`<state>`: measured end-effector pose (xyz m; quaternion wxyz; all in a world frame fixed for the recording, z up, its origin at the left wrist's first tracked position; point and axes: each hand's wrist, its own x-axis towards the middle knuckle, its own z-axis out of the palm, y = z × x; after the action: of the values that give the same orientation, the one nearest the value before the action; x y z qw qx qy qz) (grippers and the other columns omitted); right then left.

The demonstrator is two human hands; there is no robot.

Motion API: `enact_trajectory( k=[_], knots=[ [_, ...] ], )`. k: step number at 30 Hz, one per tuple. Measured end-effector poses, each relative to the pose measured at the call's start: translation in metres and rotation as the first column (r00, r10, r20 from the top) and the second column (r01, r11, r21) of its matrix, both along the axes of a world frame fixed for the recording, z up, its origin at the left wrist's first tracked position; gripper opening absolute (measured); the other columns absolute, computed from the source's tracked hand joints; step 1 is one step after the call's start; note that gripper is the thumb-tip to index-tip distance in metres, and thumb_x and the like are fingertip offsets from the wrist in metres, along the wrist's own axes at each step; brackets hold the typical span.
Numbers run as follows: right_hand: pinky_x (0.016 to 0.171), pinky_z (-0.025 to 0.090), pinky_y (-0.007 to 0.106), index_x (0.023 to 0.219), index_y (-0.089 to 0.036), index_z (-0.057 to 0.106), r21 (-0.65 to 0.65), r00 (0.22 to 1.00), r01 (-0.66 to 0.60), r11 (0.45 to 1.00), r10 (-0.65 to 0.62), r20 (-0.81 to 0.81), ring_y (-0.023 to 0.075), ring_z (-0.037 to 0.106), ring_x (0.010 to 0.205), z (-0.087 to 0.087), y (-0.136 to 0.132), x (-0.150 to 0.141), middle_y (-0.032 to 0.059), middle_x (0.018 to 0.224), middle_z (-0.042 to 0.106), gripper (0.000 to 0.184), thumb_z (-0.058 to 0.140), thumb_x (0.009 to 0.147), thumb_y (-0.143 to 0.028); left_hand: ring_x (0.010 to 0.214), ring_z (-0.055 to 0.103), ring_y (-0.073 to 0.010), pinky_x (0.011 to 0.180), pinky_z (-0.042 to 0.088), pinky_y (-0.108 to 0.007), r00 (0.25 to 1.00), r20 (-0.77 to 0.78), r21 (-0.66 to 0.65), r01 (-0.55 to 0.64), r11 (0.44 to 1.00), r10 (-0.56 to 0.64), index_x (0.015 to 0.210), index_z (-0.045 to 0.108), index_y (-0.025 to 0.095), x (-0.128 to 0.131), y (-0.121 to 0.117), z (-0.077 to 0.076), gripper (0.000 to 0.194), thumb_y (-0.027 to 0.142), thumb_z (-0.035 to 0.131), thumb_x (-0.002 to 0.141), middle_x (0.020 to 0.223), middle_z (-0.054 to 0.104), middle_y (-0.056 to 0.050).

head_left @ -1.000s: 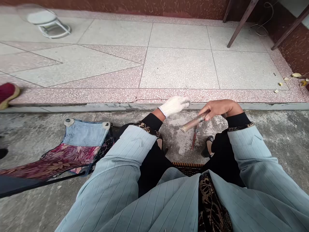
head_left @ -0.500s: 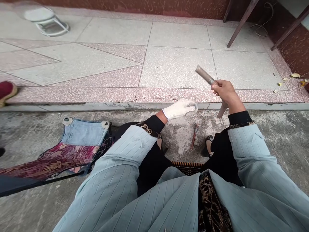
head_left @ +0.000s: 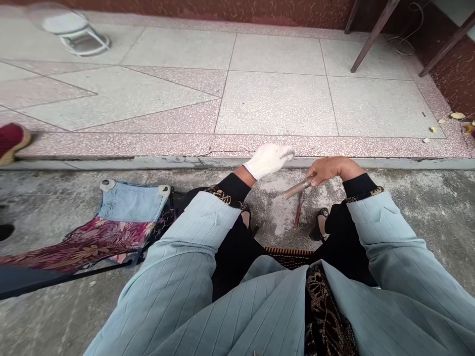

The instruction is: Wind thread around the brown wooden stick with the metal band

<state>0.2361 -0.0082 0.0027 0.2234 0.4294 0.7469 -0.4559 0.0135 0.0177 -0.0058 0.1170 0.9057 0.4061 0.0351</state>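
Observation:
My left hand (head_left: 270, 160) wears a white knitted glove and is held near the step's edge. Its fingers are curled together, and I cannot make out what, if anything, is in them. My bare right hand (head_left: 328, 169) is closed around a brownish-grey metal rod (head_left: 298, 188), whose visible end slants down to the left. The rod's other end is hidden by the hand. Below it, on the concrete between my feet, lies a thin reddish rod (head_left: 298, 215) with a darker upper part, apart from both hands.
A raised terrazzo step (head_left: 278, 104) runs across the front. To the left stands a folding chair (head_left: 133, 200) with denim and flowered cloth. A white stool (head_left: 83, 37) is at the back left, beyond a red shoe (head_left: 13, 143). Wooden legs (head_left: 374, 37) stand at the back right.
My right hand has come down and left, turning the rod from pointing up and away to pointing down toward the ground. My gloved left hand has shifted slightly up and left.

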Motion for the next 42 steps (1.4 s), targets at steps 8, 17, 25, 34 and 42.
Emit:
enact_trajectory(
  k=[8,17,25,34,42],
  knots=[
    [0.063,0.043,0.024,0.100,-0.014,0.070,-0.023,0.694,0.424,0.905,-0.341,-0.634,0.0107,0.053,0.067,0.036,-0.013,0.026,0.0031,0.081,0.065,0.036,0.069,0.077,-0.042,0.057,0.052,-0.0108,0.056,0.037,-0.023,0.945,0.317,-0.512,0.102,0.853,0.077,0.095,0.065,0.014,0.003,0.003,-0.014,0.032,0.035,0.041,0.093,0.071,0.062,-0.002],
    [0.063,0.045,0.029,0.102,-0.011,0.068,0.419,0.578,0.814,0.402,-0.638,-0.509,0.0157,0.057,0.068,0.010,0.012,0.033,0.0082,0.080,0.065,0.031,0.063,0.082,-0.034,0.060,0.051,-0.0096,0.059,0.037,-0.021,0.902,0.418,-0.453,0.311,0.835,-0.109,0.094,0.066,0.016,0.005,-0.009,-0.009,0.034,0.038,0.040,0.093,0.072,0.061,0.000],
    [0.065,0.039,0.032,0.090,-0.015,0.073,0.343,0.967,0.121,0.931,-0.188,0.170,0.0205,0.058,0.074,0.000,0.006,0.003,0.0109,0.086,0.068,0.020,0.064,0.079,-0.030,0.070,0.059,-0.0160,0.059,0.032,-0.025,0.992,0.046,-0.115,0.125,0.985,-0.120,0.104,0.068,0.022,-0.008,-0.001,-0.004,0.034,0.038,0.041,0.092,0.078,0.067,-0.002],
    [0.063,0.042,0.024,0.096,-0.016,0.069,-0.108,0.814,0.176,0.978,-0.207,-0.543,0.0102,0.053,0.066,0.024,-0.010,0.006,0.0005,0.079,0.064,0.031,0.068,0.079,-0.042,0.067,0.056,-0.0147,0.060,0.036,-0.024,0.969,0.246,-0.298,0.050,0.953,0.027,0.091,0.066,0.016,-0.009,0.012,-0.010,0.030,0.033,0.042,0.089,0.077,0.065,-0.003],
    [0.061,0.044,0.025,0.088,-0.015,0.061,0.090,0.389,0.867,0.489,-0.553,-0.737,0.0114,0.051,0.062,0.023,0.003,0.030,0.0042,0.074,0.060,0.039,0.063,0.081,-0.053,0.059,0.050,-0.0104,0.057,0.035,-0.022,0.940,0.337,-0.437,0.199,0.877,-0.045,0.091,0.066,0.017,0.002,-0.006,-0.007,0.032,0.036,0.040,0.091,0.073,0.063,0.000]
  ],
)
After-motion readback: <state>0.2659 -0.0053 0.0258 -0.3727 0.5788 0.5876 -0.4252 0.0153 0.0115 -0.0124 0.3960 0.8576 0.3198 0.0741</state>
